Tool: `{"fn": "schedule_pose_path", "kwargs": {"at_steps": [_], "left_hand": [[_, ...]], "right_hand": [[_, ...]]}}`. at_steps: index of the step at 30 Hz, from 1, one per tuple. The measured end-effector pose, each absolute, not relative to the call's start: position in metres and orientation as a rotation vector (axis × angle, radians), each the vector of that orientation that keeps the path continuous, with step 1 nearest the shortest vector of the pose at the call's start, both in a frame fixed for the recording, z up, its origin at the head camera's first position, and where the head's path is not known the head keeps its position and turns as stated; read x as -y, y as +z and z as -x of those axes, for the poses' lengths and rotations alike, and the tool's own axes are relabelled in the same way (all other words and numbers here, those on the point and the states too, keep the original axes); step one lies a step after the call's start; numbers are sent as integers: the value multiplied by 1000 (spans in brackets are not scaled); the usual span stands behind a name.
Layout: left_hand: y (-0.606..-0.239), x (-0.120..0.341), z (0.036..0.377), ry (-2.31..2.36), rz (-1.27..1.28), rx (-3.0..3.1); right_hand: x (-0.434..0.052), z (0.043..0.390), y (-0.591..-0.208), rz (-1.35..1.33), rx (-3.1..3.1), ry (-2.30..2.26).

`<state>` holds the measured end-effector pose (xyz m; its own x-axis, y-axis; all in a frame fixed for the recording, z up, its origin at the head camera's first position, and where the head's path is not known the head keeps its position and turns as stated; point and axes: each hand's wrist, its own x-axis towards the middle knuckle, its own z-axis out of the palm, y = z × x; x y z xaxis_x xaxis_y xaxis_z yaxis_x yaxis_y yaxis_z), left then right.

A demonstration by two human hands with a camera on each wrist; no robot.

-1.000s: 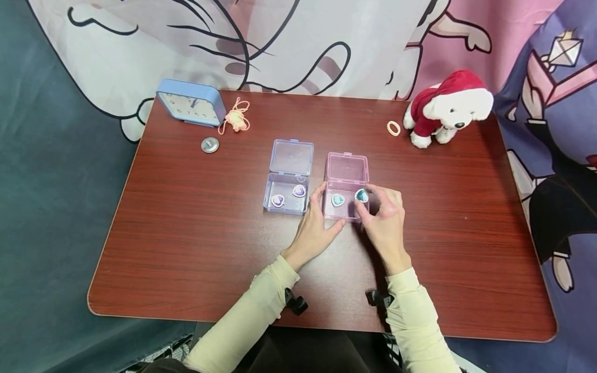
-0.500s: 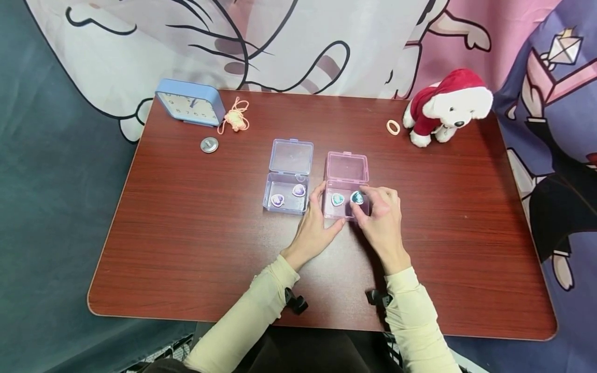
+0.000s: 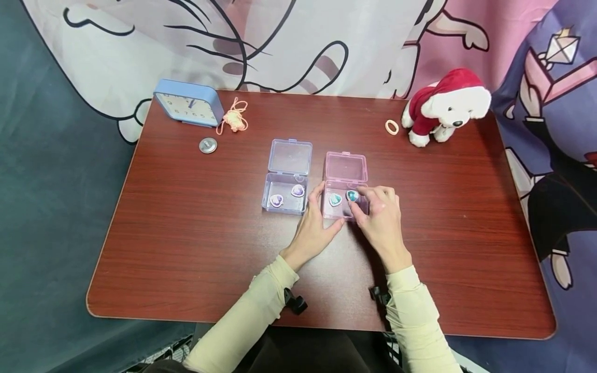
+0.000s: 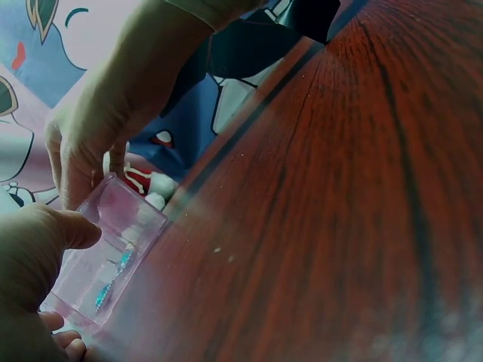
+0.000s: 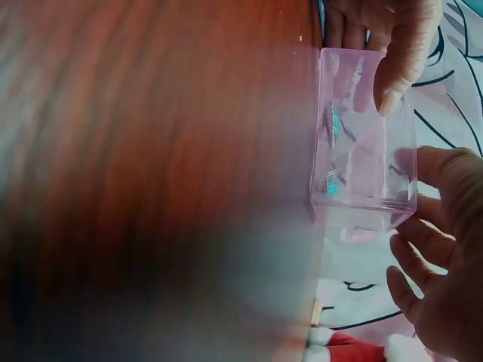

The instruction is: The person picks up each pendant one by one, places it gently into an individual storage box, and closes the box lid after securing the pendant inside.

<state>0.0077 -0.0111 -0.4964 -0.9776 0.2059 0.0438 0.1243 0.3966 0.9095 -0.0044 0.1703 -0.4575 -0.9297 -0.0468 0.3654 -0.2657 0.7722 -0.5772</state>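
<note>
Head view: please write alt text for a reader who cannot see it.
Two hands work at an open pink box on a red-brown table: the left hand steadies it, the right hand pinches a teal gem over it. A blue box stands beside.

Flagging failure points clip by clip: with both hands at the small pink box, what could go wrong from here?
1. The right hand has its fingers at a teal heart-shaped gem over the clear pink plastic box; the gem is small, so it might slip onto the red-brown wooden table.
2. The left hand only braces the light box by its side wall, so a push could slide or tip it, spilling the second teal gem.
3. The open clear blue plastic box stands close by and might get knocked.
</note>
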Motion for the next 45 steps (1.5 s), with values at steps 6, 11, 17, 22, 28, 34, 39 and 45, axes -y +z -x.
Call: {"fn": "schedule_pose_path", "kwargs": {"at_steps": [6,11,17,22,28,34,39,45], "left_hand": [[-496,11,-8,1650,-301,-2573],[-496,12,-8,1642,-300,-2582],[-496,12,-8,1640,-298,-2561],[-497,11,-8,1637,-300,-2552],[-497,11,-8,1625,-305,-2576],[-496,11,-8,1616,-305,-2579],[-496,10,-8,1606,-303,-2570],[-495,10,-7,1597,-299,-2571]], "right_hand": [[-172,14,-458,-36,2467,1151],[-173,30,-461,196,2392,1345],[-172,51,-469,413,2422,1620],[-169,59,-473,495,2346,1842],[-166,62,-471,533,2282,1905],[-167,59,-464,533,2028,2031],[-170,51,-461,428,1737,2232],[-174,40,-461,370,1616,2334]]}}
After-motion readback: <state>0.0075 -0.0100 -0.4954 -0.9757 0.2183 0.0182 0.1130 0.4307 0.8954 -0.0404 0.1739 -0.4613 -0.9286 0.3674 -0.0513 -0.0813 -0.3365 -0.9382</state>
